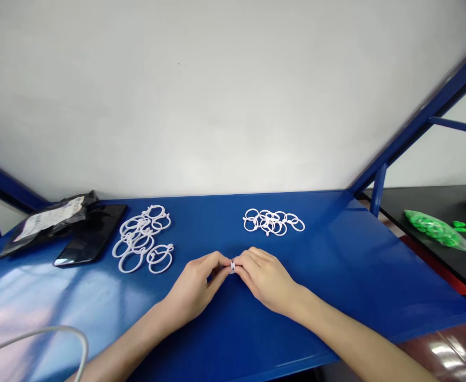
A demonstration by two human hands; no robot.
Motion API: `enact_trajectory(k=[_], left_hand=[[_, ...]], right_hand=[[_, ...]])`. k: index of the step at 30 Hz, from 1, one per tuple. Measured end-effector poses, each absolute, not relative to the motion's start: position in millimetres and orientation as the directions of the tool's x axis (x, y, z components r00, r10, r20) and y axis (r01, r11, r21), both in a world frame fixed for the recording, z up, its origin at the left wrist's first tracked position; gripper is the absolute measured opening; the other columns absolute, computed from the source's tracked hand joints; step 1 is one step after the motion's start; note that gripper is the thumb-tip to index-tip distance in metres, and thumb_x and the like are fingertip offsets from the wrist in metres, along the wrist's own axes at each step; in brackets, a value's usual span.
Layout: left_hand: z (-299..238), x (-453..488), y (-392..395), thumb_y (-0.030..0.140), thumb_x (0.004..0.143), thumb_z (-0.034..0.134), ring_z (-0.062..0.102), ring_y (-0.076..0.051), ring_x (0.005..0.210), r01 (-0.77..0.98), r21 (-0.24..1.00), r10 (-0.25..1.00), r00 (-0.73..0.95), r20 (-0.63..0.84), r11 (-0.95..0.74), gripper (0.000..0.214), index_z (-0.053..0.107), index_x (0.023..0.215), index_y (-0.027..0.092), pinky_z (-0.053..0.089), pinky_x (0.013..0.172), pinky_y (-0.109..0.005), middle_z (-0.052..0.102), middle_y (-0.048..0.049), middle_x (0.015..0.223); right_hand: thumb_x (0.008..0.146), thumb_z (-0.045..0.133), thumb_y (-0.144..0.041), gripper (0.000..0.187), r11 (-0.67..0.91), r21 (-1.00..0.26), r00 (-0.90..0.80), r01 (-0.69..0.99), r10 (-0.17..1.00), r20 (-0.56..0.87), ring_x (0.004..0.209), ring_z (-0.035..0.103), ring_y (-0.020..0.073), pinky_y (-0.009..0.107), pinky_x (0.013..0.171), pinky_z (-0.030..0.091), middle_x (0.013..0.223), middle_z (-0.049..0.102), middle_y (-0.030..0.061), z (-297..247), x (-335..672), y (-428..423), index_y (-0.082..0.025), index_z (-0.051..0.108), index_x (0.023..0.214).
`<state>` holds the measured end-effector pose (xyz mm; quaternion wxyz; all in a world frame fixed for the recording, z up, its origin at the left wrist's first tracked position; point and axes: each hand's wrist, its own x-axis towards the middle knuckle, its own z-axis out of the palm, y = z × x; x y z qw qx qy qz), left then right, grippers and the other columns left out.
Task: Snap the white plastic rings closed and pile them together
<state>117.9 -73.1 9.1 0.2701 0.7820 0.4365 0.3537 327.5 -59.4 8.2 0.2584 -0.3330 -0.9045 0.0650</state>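
Note:
Over the middle of the blue table (213,223), my left hand (195,284) and my right hand (262,278) meet fingertip to fingertip. Both pinch a small white plastic ring, most of it hidden by my fingers; only a bit of the white ring (233,267) shows between them. To the left of my hands lies a loose pile of white plastic rings (137,241), each with a small knob or eyelet. Beyond my right hand is a smaller cluster of similar white rings (272,220), lying overlapped.
A dark tablet-like slab (93,239) and a black plastic parcel (53,217) with a white label are at the left. A white cable (71,330) curves at lower left. On a black surface at right sits a bag of green pieces (436,231). Blue metal bars (412,127) flank the table.

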Motion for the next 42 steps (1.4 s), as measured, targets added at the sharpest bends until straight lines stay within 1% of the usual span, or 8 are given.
enact_trajectory(k=[10,16,20,22,25,31,38,42], left_hand=[[-3.4,116.5,-81.6,0.021,0.103,0.051,0.07,-0.013,0.067,0.52,0.546,0.754,0.478,0.451,-0.657,0.016,0.064,0.093,0.021,0.054,0.063,-0.022,0.074,-0.0003,0.081],[11.3,108.0,-72.9,0.024,0.105,0.046,0.074,-0.017,0.082,0.637,0.313,0.698,0.542,0.467,-0.704,0.02,0.066,0.107,0.021,0.057,0.075,-0.027,0.076,-0.0046,0.097],[27.7,76.7,-56.7,0.034,0.102,0.048,0.074,-0.031,0.089,0.936,0.041,0.876,0.311,0.369,-0.349,0.027,0.068,0.109,0.018,0.057,0.076,-0.039,0.076,-0.0136,0.101],[33.8,57.8,-49.0,0.038,0.101,0.047,0.074,-0.038,0.087,0.984,-0.082,0.957,0.172,0.232,-0.156,0.032,0.067,0.108,0.014,0.056,0.071,-0.044,0.076,-0.0178,0.094],[38.7,39.7,-42.1,0.036,0.1,0.044,0.074,-0.042,0.082,0.979,-0.185,0.996,0.088,0.025,-0.081,0.034,0.065,0.11,0.012,0.053,0.067,-0.045,0.076,-0.0191,0.085],[40.9,42.2,-41.5,0.021,0.1,0.036,0.075,-0.037,0.087,0.977,-0.177,0.992,0.105,-0.067,-0.115,0.031,0.065,0.108,0.014,0.052,0.073,-0.042,0.077,-0.0179,0.095],[30.9,41.9,-37.0,0.018,0.099,0.038,0.071,-0.037,0.103,0.974,-0.144,0.946,0.208,0.249,-0.176,0.036,0.07,0.113,0.011,0.051,0.084,-0.048,0.075,-0.0174,0.107],[25.2,49.9,-37.6,0.026,0.102,0.04,0.071,-0.032,0.096,0.944,0.048,0.874,0.283,0.394,-0.327,0.037,0.07,0.119,0.012,0.054,0.084,-0.045,0.074,-0.0137,0.106]], right_hand=[[0.109,0.039,-0.02,0.03,0.797,-0.234,-0.672,0.557,0.598,0.438,0.071,0.057,0.019,0.033,0.066,0.044,0.08,0.069,0.0047,6.4,329.2,-67.2,-0.019,0.063,0.092],[0.108,0.049,-0.028,0.02,0.723,-0.469,-0.622,0.507,0.684,0.381,0.079,0.062,0.0183,0.032,0.072,0.05,0.089,0.073,0.0041,8.1,326.9,-56.7,-0.02,0.065,0.099],[0.102,0.061,-0.027,0.013,0.645,-0.54,-0.525,0.541,0.761,0.382,0.087,0.062,0.0205,0.034,0.078,0.051,0.089,0.074,0.0028,9.9,337.4,-41.9,-0.022,0.065,0.092],[0.101,0.062,-0.025,0.011,0.607,-0.515,-0.457,0.605,0.794,0.4,0.088,0.06,0.0225,0.036,0.078,0.05,0.089,0.074,0.003,11.8,347.4,-33.1,-0.022,0.066,0.091],[0.101,0.059,-0.023,0.011,0.548,-0.444,-0.324,0.709,0.812,0.485,0.092,0.059,0.0257,0.04,0.081,0.051,0.093,0.074,0.0052,15.2,363.1,-20.2,-0.022,0.067,0.093],[0.102,0.056,-0.026,0.015,0.445,-0.288,-0.247,0.848,0.813,0.528,0.095,0.057,0.0296,0.044,0.082,0.053,0.096,0.072,0.0096,12.2,381.7,-3.7,-0.022,0.069,0.095],[0.1,0.058,-0.021,0.012,0.408,-0.197,-0.282,0.891,0.84,0.464,0.1,0.059,0.0297,0.043,0.082,0.055,0.105,0.07,0.0094,5.0,385.2,-2.1,-0.022,0.07,0.101],[0.1,0.059,-0.023,0.012,0.447,-0.232,-0.283,0.864,0.813,0.509,0.102,0.059,0.0295,0.045,0.087,0.055,0.105,0.069,0.0095,13.6,376.1,-12.6,-0.022,0.07,0.103]])
